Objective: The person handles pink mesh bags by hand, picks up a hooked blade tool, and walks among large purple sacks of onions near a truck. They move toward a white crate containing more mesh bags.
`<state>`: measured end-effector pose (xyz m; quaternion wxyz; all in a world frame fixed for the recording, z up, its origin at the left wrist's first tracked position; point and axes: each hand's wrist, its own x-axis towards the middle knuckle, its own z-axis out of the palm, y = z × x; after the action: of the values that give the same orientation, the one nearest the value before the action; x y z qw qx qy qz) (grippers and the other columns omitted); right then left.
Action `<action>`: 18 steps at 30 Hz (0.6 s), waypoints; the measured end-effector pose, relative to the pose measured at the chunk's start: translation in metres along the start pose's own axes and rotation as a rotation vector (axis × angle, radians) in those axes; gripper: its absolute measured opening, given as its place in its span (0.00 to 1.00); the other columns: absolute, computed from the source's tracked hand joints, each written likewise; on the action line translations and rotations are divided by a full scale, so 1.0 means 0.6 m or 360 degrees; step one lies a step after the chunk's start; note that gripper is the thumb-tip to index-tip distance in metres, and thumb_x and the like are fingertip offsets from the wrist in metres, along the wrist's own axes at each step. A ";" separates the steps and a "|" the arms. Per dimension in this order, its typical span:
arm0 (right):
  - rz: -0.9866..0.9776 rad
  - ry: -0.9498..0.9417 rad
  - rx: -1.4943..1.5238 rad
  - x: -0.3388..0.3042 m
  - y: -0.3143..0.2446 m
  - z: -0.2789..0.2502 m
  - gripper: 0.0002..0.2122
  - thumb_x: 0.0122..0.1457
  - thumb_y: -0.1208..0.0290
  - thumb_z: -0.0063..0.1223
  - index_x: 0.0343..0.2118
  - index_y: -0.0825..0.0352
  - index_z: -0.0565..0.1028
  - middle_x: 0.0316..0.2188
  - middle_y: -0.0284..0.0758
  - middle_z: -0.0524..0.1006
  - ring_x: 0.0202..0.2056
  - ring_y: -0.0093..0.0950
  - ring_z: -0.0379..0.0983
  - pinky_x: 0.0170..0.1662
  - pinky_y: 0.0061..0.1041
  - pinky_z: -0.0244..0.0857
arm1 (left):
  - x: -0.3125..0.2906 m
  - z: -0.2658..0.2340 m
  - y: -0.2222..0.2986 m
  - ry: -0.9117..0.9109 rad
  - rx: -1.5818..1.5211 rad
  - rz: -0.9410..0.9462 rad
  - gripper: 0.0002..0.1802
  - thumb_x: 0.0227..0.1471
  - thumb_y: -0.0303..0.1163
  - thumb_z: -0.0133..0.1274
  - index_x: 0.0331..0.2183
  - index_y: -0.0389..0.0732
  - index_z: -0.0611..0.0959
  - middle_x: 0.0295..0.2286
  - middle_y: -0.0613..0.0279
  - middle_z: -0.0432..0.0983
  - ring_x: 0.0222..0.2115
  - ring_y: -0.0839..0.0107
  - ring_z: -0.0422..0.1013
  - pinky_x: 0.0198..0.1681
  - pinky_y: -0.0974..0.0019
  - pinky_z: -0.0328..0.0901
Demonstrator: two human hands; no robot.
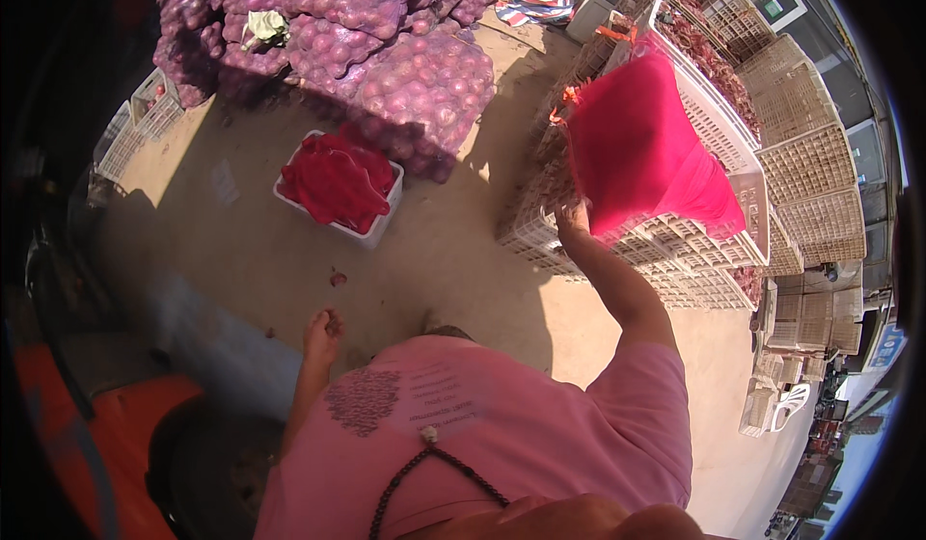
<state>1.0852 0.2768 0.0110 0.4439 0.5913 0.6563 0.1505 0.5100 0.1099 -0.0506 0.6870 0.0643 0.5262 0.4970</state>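
Note:
My right hand [573,218] reaches out to the right, fingers closed at the lower left edge of a bright red mesh bag [632,145]. The bag spreads wide over crates filled with dark reddish, dry-looking pieces, and an orange tie [569,96] shows at its upper left. Low in front of my body, my left hand [324,336] is curled; whatever it may hold is hidden. Beyond it on the ground stands a white crate [376,227] heaped with folded red mesh bags [338,181].
Purple mesh sacks of onions [415,87] are piled ahead. Stacked beige plastic crates [805,154] line the right side. One loose onion [338,278] lies on the ground. Small crates [154,101] stand far left; an orange vehicle part with a black wheel [212,463] is close at lower left.

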 end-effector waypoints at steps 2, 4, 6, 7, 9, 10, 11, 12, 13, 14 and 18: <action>0.0036 -0.0310 -0.0098 0.038 -0.022 0.044 0.13 0.51 0.65 0.47 0.38 0.59 0.77 0.34 0.38 0.76 0.36 0.37 0.70 0.33 0.48 0.59 | -0.012 -0.029 0.016 0.0127 0.0012 0.0003 0.07 0.56 0.31 0.43 0.36 0.43 0.75 0.27 0.65 0.72 0.27 0.73 0.70 0.29 0.69 0.65; -0.0115 -0.0318 -0.0406 0.026 -0.021 0.006 0.06 0.48 0.71 0.49 0.25 0.57 0.79 0.20 0.31 0.76 0.21 0.33 0.71 0.22 0.42 0.59 | -0.036 -0.084 0.025 0.0265 -0.0001 0.0035 0.08 0.56 0.31 0.42 0.36 0.43 0.75 0.28 0.65 0.72 0.27 0.73 0.70 0.29 0.69 0.65; -0.0054 -0.0344 -0.0568 0.058 -0.031 0.069 0.04 0.47 0.70 0.51 0.23 0.58 0.78 0.18 0.31 0.75 0.19 0.31 0.70 0.20 0.38 0.58 | -0.059 -0.132 0.034 0.0324 0.0008 0.0062 0.08 0.56 0.31 0.41 0.36 0.43 0.75 0.28 0.65 0.72 0.27 0.73 0.70 0.29 0.69 0.65; -0.0152 -0.0355 -0.0508 0.066 -0.032 0.064 0.04 0.47 0.69 0.52 0.22 0.58 0.78 0.17 0.30 0.75 0.18 0.30 0.70 0.19 0.35 0.57 | -0.076 -0.152 0.035 0.0365 0.0007 0.0075 0.08 0.57 0.31 0.41 0.36 0.43 0.75 0.28 0.65 0.72 0.27 0.73 0.69 0.29 0.69 0.65; -0.0067 -0.0234 -0.0630 0.073 -0.046 0.099 0.04 0.45 0.67 0.54 0.23 0.57 0.78 0.17 0.27 0.75 0.18 0.28 0.70 0.17 0.33 0.57 | -0.103 -0.180 0.040 0.0411 0.0020 0.0092 0.08 0.57 0.30 0.41 0.36 0.43 0.75 0.28 0.65 0.72 0.27 0.72 0.69 0.28 0.69 0.65; -0.0108 -0.0186 -0.0543 0.076 -0.043 0.076 0.05 0.43 0.67 0.55 0.25 0.58 0.78 0.18 0.26 0.74 0.17 0.28 0.70 0.14 0.33 0.58 | -0.112 -0.203 0.030 0.0487 -0.0029 0.0086 0.08 0.56 0.30 0.41 0.36 0.43 0.75 0.28 0.65 0.72 0.27 0.72 0.69 0.28 0.69 0.65; -0.0247 -0.0313 -0.0696 0.060 -0.035 -0.021 0.06 0.46 0.65 0.52 0.25 0.58 0.78 0.17 0.27 0.74 0.17 0.28 0.70 0.13 0.33 0.56 | -0.129 -0.234 0.006 0.0605 -0.0106 0.0092 0.08 0.56 0.30 0.41 0.36 0.42 0.75 0.28 0.65 0.72 0.27 0.72 0.69 0.28 0.69 0.65; -0.0110 -0.0268 -0.0639 0.039 -0.027 -0.081 0.07 0.47 0.63 0.52 0.25 0.57 0.78 0.16 0.27 0.74 0.16 0.28 0.70 0.14 0.33 0.56 | -0.137 -0.251 -0.011 0.0684 -0.0173 0.0088 0.08 0.56 0.30 0.42 0.37 0.42 0.75 0.28 0.65 0.72 0.27 0.72 0.69 0.28 0.69 0.65; 0.0065 -0.0239 -0.0608 0.055 -0.026 -0.058 0.07 0.47 0.62 0.51 0.25 0.57 0.78 0.16 0.27 0.73 0.16 0.28 0.69 0.14 0.34 0.56 | -0.135 -0.256 -0.014 0.0629 -0.0147 0.0057 0.08 0.56 0.30 0.42 0.37 0.42 0.74 0.28 0.65 0.72 0.27 0.72 0.69 0.28 0.69 0.65; 0.0238 -0.0209 -0.0575 0.071 -0.019 -0.033 0.08 0.48 0.61 0.51 0.25 0.57 0.78 0.15 0.27 0.73 0.15 0.28 0.69 0.14 0.34 0.56 | -0.133 -0.262 -0.017 0.0576 -0.0120 0.0027 0.08 0.56 0.30 0.42 0.37 0.42 0.74 0.28 0.65 0.72 0.27 0.72 0.69 0.28 0.70 0.65; -0.0068 0.0084 -0.0131 0.080 0.009 -0.085 0.10 0.52 0.60 0.46 0.28 0.56 0.78 0.27 0.25 0.77 0.26 0.28 0.74 0.16 0.39 0.60 | -0.137 -0.227 -0.023 0.0606 0.0042 0.0036 0.08 0.55 0.31 0.43 0.38 0.43 0.74 0.29 0.65 0.72 0.26 0.73 0.69 0.28 0.71 0.65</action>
<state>1.0544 0.3389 0.0243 0.4533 0.5541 0.6736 0.1834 0.4152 -0.0177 -0.0644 0.5686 -0.0159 0.6524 0.5008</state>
